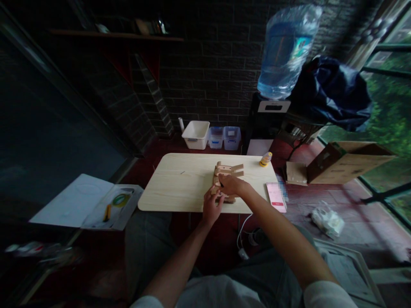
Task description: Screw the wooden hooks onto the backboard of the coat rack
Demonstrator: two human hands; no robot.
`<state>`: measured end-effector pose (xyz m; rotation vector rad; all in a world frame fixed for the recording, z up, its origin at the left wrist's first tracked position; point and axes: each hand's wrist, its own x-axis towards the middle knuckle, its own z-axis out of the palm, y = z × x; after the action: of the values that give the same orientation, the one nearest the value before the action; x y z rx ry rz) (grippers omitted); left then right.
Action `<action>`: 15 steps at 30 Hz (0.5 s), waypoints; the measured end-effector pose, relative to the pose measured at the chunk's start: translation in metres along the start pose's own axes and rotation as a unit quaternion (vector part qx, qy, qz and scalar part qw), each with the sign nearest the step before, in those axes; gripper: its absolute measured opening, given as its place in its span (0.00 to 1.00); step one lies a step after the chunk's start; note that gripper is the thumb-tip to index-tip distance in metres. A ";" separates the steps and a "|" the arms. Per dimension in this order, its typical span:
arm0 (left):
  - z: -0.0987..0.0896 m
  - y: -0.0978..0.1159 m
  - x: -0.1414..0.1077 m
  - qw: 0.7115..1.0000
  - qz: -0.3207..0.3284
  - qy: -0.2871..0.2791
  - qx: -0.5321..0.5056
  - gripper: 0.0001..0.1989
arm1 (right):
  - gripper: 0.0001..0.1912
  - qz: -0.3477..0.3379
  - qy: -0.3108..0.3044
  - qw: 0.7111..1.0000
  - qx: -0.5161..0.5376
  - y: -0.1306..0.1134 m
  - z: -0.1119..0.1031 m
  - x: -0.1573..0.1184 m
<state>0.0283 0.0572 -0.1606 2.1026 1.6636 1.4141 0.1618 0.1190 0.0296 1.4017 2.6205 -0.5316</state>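
Note:
A light-brown assembly of flat wooden-looking pieces [218,169] lies on the pale wood-grain table [173,184], with two strips sticking out to its right. My left hand [212,206] grips the near left edge of this assembly, thumb and fingers closed against it. Reaching across from the right, my right hand [231,185] is over the middle of the pieces. Its fingers are bent and pressed together, pointing down. A small dark spot shows beneath them, too small to name. Both hands cover part of the assembly.
A small yellow-capped bottle [266,159] and a phone with a pink screen [276,197] are at the table's right side. Left of the table sits an open white case [130,214]. Plastic bins [196,136], a water dispenser [271,113] and a cardboard box [342,164] stand beyond.

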 end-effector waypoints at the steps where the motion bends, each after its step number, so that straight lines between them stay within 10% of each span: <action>1: 0.000 0.000 0.000 1.000 0.000 0.002 0.000 0.14 | 0.24 -0.002 -0.001 1.000 0.001 0.001 0.000 0.000; 15: -0.003 0.000 0.003 1.000 -0.009 -0.007 -0.006 0.18 | 0.19 -0.009 0.054 0.998 -0.019 -0.002 0.003 -0.003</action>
<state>0.0257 0.0581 -0.1570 2.0822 1.6608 1.3977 0.1618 0.1149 0.0281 1.4339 2.7139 -0.4166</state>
